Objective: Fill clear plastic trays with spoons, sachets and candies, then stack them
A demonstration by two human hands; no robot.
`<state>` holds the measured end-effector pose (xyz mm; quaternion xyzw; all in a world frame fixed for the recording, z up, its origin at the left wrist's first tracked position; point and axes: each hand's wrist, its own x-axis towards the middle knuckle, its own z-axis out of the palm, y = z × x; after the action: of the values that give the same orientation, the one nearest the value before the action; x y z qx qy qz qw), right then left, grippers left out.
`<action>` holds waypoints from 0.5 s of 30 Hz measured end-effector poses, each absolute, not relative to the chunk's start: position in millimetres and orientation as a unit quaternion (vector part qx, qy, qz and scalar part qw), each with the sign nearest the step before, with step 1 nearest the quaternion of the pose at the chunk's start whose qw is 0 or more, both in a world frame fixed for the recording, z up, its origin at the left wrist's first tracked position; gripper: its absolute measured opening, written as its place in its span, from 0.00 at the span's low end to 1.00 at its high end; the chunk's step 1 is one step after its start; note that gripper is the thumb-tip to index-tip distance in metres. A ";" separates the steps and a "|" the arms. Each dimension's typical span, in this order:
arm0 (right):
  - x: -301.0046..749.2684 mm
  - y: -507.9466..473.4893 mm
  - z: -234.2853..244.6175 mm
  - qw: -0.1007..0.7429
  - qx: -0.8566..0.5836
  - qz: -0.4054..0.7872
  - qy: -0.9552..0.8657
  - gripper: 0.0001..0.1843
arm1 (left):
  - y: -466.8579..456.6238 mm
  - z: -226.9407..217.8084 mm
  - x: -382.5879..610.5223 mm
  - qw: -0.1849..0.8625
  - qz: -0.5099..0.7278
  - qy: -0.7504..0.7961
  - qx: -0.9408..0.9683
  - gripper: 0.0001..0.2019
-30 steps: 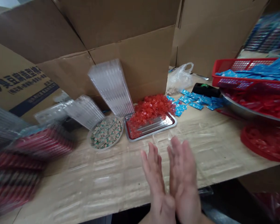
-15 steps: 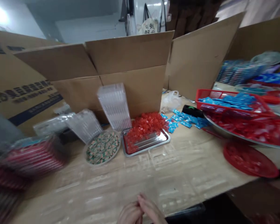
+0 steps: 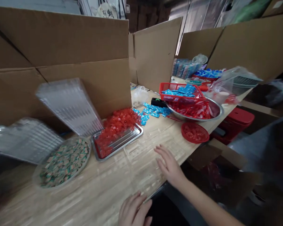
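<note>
Left hand (image 3: 134, 211), right hand (image 3: 169, 164) now apart

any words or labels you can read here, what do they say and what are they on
Pale bag at the back: "在", then a second dark Chinese character too blurred to read.
Blue sachets on the table: printing too small to read.

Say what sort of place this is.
Probably a hand-packing workshop: a wooden workbench among cardboard boxes, with a steel tray of red pieces, a red basket of blue sachets, clear plastic trays.
</note>
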<state>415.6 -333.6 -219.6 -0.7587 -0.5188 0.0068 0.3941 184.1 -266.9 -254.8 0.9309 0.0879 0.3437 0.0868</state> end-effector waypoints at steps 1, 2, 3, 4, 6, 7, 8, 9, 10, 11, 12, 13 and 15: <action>433.5 -327.3 -221.4 0.367 -0.771 -0.008 -0.521 0.20 | -271.5 -252.6 190.4 0.071 0.314 0.098 0.942 0.16; 450.3 -320.5 -223.4 0.334 -0.779 -0.022 -0.530 0.19 | -276.3 -250.4 197.1 0.060 0.281 0.112 0.951 0.18; 465.2 -313.8 -225.8 0.300 -0.784 -0.032 -0.543 0.20 | -280.7 -248.5 204.0 0.052 0.246 0.130 0.959 0.21; 477.8 -307.8 -228.4 0.267 -0.785 -0.039 -0.557 0.20 | -284.4 -247.2 210.9 0.046 0.212 0.141 0.966 0.24; 495.8 -299.9 -234.4 0.212 -0.783 -0.040 -0.584 0.22 | -288.4 -246.5 223.1 0.029 0.153 0.144 0.977 0.27; 501.5 -298.3 -237.5 0.193 -0.779 -0.035 -0.596 0.22 | -288.7 -247.1 227.9 0.020 0.132 0.146 0.980 0.27; 505.4 -298.0 -240.5 0.178 -0.774 -0.029 -0.606 0.23 | -288.2 -248.0 231.7 0.012 0.117 0.148 0.982 0.27; 507.9 -298.9 -243.3 0.169 -0.770 -0.023 -0.615 0.23 | -287.2 -249.1 234.4 0.007 0.106 0.151 0.983 0.27; 509.6 -300.3 -245.9 0.165 -0.765 -0.016 -0.623 0.23 | -285.8 -250.2 236.3 0.003 0.099 0.156 0.983 0.27; 510.6 -301.8 -248.0 0.164 -0.760 -0.011 -0.629 0.22 | -284.5 -250.9 237.5 0.002 0.095 0.164 0.982 0.27; 511.3 -303.2 -249.9 0.165 -0.755 -0.006 -0.634 0.22 | -283.2 -251.4 238.4 0.003 0.092 0.167 0.982 0.28; 511.9 -304.2 -251.4 0.169 -0.752 -0.003 -0.638 0.21 | -282.1 -251.4 239.1 0.005 0.089 0.171 0.981 0.28; 513.3 -304.6 -253.9 0.177 -0.744 0.000 -0.644 0.20 | -280.8 -250.7 240.9 0.011 0.085 0.185 0.979 0.28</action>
<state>513.3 -304.6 -253.9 -0.7444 -0.6437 0.0004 0.1774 240.9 -280.8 -250.7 0.9791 0.1847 0.0845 0.0106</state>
